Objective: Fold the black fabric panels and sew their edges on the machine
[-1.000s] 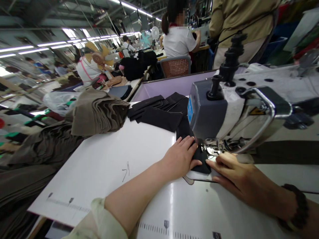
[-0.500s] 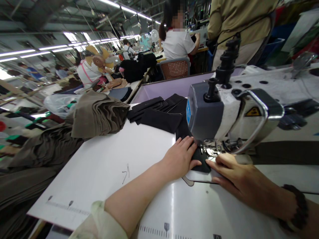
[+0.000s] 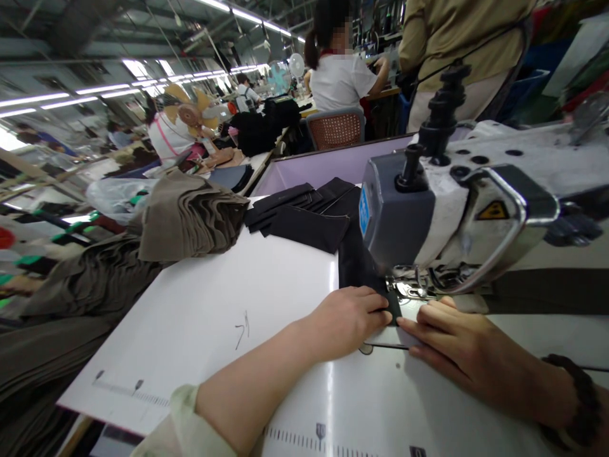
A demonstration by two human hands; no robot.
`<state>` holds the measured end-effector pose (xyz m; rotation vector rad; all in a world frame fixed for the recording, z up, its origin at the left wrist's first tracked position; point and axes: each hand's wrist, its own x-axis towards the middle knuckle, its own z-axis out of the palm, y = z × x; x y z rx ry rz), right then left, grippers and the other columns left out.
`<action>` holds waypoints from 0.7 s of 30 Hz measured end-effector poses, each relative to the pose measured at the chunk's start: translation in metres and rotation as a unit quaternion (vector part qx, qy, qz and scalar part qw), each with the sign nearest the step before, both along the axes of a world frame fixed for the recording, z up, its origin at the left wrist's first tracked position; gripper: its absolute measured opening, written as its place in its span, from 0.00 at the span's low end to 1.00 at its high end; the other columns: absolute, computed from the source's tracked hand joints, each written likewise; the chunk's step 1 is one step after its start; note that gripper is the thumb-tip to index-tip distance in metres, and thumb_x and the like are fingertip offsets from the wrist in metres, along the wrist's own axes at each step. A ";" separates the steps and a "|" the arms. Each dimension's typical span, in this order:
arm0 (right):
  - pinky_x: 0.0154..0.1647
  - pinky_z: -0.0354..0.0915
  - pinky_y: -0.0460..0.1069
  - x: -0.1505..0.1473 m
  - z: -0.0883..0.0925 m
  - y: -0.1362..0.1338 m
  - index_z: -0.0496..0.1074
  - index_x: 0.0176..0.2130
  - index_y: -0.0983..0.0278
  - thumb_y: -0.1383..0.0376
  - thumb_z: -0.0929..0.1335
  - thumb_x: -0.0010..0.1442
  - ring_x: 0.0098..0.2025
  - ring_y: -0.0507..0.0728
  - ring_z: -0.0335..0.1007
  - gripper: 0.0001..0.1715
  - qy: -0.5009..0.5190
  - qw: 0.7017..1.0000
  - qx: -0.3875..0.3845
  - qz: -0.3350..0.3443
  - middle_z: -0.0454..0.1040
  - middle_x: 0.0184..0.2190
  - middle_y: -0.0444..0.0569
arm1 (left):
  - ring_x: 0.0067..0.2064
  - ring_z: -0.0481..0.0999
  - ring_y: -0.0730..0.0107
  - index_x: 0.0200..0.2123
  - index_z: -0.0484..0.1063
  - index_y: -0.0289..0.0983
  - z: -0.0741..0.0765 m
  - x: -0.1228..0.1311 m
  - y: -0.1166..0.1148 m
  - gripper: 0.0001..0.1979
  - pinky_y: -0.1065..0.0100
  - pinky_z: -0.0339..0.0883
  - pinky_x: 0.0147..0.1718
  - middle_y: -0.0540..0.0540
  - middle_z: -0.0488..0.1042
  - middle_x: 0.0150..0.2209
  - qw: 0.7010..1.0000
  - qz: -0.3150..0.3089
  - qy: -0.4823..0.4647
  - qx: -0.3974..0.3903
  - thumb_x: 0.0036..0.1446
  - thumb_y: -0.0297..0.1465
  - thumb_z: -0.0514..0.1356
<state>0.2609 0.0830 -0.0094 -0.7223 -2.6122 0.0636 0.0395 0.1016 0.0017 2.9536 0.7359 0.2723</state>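
Observation:
A black fabric piece (image 3: 356, 263) runs under the needle area of a sewing machine (image 3: 399, 209), its near end by the metal presser foot (image 3: 412, 290). My left hand (image 3: 354, 317) is on the near end, fingers together and bent over the cloth, closed on it. Much of that end is hidden under the fingers. My right hand (image 3: 471, 355) lies on the machine bed just to the right. Its index finger is stretched out, with the tip at the cloth's near right corner; the hand is open, the other fingers partly bent.
Several black sewn pieces (image 3: 304, 219) lie behind on the white tabletop (image 3: 214, 324), which has ruler marks. A stack of brown-grey fabric (image 3: 190, 216) stands at the left, more hanging off the edge. Beyond a lilac panel (image 3: 314, 168), other people sit or stand at machines.
My left hand has slid toward me, from lying spread beside the presser foot to bent fingers at the cloth's near end. The cloth lies straighter. My right hand has barely moved.

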 end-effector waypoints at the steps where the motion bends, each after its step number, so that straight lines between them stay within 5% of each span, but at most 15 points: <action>1: 0.32 0.63 0.47 0.000 0.000 0.001 0.71 0.43 0.66 0.63 0.58 0.65 0.31 0.51 0.67 0.16 0.004 1.000 -0.002 -0.004 0.70 0.29 0.48 | 0.44 0.71 0.64 0.40 0.73 0.31 0.000 0.000 0.001 0.14 0.67 0.66 0.46 0.43 0.74 0.42 1.000 0.007 -0.001 -0.005 0.66 0.30 0.49; 12: 0.38 0.67 0.53 0.002 -0.021 0.007 0.69 0.50 0.63 0.59 0.60 0.63 0.41 0.58 0.68 0.19 0.000 0.995 -0.018 -0.102 0.72 0.42 0.54 | 0.47 0.71 0.63 0.39 0.72 0.32 0.000 0.004 0.012 0.11 0.65 0.66 0.48 0.43 0.73 0.42 0.997 0.064 -0.003 -0.030 0.64 0.30 0.51; 21: 0.37 0.69 0.54 0.002 -0.028 0.008 0.68 0.52 0.64 0.57 0.60 0.63 0.43 0.61 0.69 0.22 -0.027 0.992 0.021 -0.121 0.73 0.43 0.54 | 0.48 0.71 0.63 0.40 0.72 0.34 -0.006 0.006 0.018 0.10 0.65 0.68 0.47 0.44 0.73 0.46 0.994 0.109 -0.004 -0.018 0.63 0.31 0.54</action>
